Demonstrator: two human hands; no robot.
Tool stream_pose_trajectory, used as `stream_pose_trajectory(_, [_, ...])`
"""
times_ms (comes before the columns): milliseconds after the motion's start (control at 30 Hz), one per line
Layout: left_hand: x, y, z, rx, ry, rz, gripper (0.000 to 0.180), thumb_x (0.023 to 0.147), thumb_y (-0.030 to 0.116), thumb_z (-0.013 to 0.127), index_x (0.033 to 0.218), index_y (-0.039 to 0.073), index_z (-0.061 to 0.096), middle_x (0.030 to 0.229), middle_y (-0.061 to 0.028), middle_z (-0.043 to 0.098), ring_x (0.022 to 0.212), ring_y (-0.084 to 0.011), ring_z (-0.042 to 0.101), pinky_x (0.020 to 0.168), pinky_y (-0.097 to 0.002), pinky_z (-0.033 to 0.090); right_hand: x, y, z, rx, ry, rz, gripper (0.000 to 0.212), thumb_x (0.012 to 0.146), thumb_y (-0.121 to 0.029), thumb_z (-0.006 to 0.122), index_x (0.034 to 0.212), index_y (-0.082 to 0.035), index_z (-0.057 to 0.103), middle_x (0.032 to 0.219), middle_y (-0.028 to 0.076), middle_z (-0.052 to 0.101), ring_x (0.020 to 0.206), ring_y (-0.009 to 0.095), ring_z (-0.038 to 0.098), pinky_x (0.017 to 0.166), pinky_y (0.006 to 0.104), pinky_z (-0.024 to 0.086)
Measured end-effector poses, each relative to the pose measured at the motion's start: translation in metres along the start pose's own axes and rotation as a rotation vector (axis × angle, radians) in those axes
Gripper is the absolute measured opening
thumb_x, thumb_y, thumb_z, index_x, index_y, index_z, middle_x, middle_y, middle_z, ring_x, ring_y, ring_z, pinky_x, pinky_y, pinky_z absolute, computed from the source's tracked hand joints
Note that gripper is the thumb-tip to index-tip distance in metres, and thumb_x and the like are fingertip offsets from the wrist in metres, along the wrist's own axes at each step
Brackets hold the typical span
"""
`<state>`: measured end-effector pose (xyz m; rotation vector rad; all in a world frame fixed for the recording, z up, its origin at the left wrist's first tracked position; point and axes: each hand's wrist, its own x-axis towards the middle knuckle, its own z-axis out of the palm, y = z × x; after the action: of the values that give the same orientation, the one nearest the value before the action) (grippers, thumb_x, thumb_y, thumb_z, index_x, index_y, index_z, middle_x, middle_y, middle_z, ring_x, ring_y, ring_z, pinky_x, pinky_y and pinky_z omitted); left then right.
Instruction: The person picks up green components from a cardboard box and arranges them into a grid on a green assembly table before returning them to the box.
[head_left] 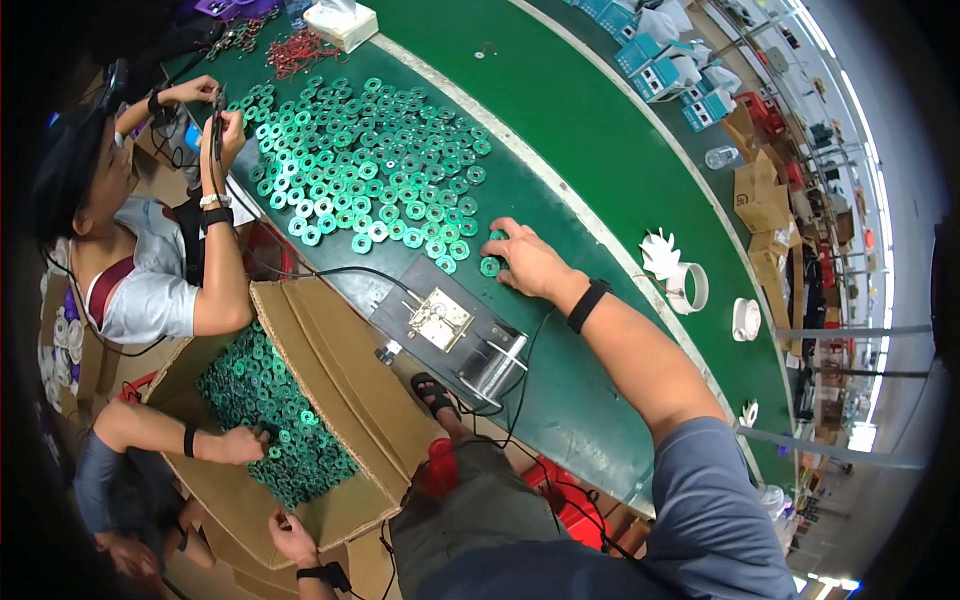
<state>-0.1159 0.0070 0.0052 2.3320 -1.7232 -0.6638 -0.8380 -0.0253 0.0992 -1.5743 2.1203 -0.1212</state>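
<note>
In the head view, many green ring-shaped circuit boards (370, 205) are spread over the dark green table (590, 410), ahead and to the left of the right hand (515, 262). At the near right edge of this spread, one ring board (485, 268) is framed by the thumb and fingers of that hand, and a second board (497, 235) is partly covered by the index finger. The fingers are held curved and spread; whether the nearer board is actually pinched cannot be told. It is laid flat, just off the fingertips toward the left, and no long axis is offered by its round outline, so no particular turn of the wrist is imposed. Of the person's two hands, the right is clearly placed nearer. The left hand (292, 540) is seen low at the open cardboard carton (345, 375), its fingers curled by the rim, and what is gripped there, if anything, cannot be made out. More boards (290, 430) are heaped inside the carton, where a co-worker's hand (243, 445) is lowered among them. Between carton and right hand, a metal fixture (440, 318) is set on the table.
</note>
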Motion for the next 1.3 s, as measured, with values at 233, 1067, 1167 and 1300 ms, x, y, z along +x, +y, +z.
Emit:
stream_pose_trajectory(233, [-0.008,-0.010,-0.003,-0.133,0.057,-0.023,0.032,0.095,0.011,0.066,0.123,-0.004,0.066,0.102,-0.0140,0.071,0.090,-0.0247,0.067,0.084,-0.0368,0.054,-0.009,0.002,0.015,-0.042,0.134,-0.133,0.039,0.075,-0.004,0.074,0.114,-0.008,0.075,0.132,0.020,0.062,0.120,0.039,0.062,0.105,0.0445,0.053])
stream_pose_trajectory(1067, [-0.005,-0.024,-0.048,-0.123,-0.085,0.085,0.038,0.086,0.025,0.069,0.123,0.013,0.068,0.111,-0.0080,0.067,0.098,-0.0319,0.068,0.080,-0.0479,0.056,-0.085,-0.490,0.124,0.422,-0.110,-0.489,0.040,0.080,-0.004,0.082,0.118,-0.008,0.071,0.127,0.019,0.061,0.112,0.041,0.065,0.094,0.0459,0.056])
stream_pose_trajectory(1167, [-0.001,-0.024,-0.054,-0.126,-0.130,0.073,0.039,0.086,0.026,0.068,0.123,0.014,0.068,0.112,-0.0084,0.067,0.104,-0.0350,0.066,0.083,-0.0503,0.055,-0.014,-0.509,0.186,0.228,-0.121,-0.514,0.043,0.077,-0.007,0.084,0.119,-0.006,0.072,0.121,0.022,0.063,0.111,0.044,0.064,0.097,0.0484,0.054])
stream_pose_trajectory(1300, [0.001,-0.018,-0.057,-0.068,-0.094,0.095,0.040,0.085,0.026,0.069,0.123,0.014,0.068,0.113,-0.0074,0.067,0.105,-0.0337,0.066,0.083,-0.0495,0.056,0.071,-0.498,0.273,0.052,-0.127,-0.376,0.045,0.074,-0.006,0.085,0.118,-0.007,0.074,0.126,0.024,0.062,0.112,0.041,0.064,0.100,0.0464,0.055])
